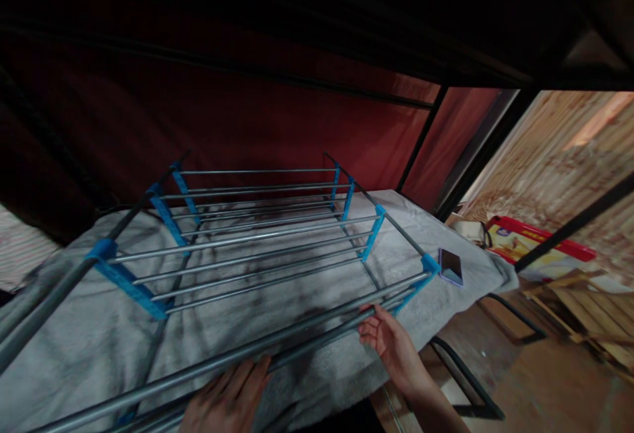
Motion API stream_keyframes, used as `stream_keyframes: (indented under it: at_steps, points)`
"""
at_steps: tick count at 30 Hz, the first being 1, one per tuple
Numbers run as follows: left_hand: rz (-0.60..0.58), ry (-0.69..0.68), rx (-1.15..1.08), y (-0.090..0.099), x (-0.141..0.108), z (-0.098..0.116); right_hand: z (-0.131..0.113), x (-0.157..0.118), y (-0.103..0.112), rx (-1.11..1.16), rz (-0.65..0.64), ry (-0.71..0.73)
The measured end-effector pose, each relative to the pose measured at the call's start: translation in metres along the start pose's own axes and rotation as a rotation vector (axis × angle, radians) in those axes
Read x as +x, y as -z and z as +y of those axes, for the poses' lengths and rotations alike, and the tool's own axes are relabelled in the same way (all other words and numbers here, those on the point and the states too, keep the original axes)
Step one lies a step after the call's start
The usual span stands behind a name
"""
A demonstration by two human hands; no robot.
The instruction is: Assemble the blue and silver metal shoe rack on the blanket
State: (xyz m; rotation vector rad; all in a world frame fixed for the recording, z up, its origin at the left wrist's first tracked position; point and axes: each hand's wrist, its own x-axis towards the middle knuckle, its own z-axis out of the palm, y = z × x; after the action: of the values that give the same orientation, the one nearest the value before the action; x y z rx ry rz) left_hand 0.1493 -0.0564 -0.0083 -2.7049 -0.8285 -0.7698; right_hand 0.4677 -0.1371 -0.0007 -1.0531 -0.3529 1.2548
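A rack of grey metal tubes with blue plastic connectors lies on its side over a grey cloth; it looks like a shoe rack. Along its near side my left hand is laid over the lower tubes, its fingers bent round one and their tips partly hidden. Farther right, close to the near right blue connector, my right hand has its thumb and fingers curled about a near metal tube. Both hands touch the rack.
A phone rests on the cloth right of the rack. Dark red fabric hangs behind, with black frame bars around. Beyond the right edge are a red and yellow box, wooden slats and black metal legs.
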Motion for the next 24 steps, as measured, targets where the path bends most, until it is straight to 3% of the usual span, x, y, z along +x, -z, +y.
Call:
stream_keyframes:
  at_steps: [4, 6, 8, 12, 15, 20, 24]
  points:
    - [-0.142, 0.098, -0.008, 0.013, 0.010, 0.020, 0.017, -0.024, -0.012, -0.362, -0.282, -0.082]
    - [-0.226, 0.186, -0.049, 0.016, 0.014, 0.027, 0.022, -0.030, -0.016, -0.644, -0.414, 0.043]
    - [-0.285, 0.238, -0.069, 0.019, 0.016, 0.031, 0.026, -0.027, -0.021, -0.964, -0.493, 0.366]
    - [-0.321, 0.245, -0.059, 0.027, 0.017, 0.035, 0.035, -0.005, -0.034, -1.437, -0.568, 1.248]
    - [-0.301, 0.232, -0.023, 0.030, 0.017, 0.036, 0.044, 0.014, -0.040, -1.619, -0.608, 1.609]
    - [-0.243, 0.194, 0.007, 0.031, 0.021, 0.035, 0.046, 0.038, -0.034, -1.696, -0.643, 1.653]
    - [-0.152, 0.147, -0.004, 0.040, 0.023, 0.034, 0.039, 0.049, -0.028, -1.707, -0.726, 1.783]
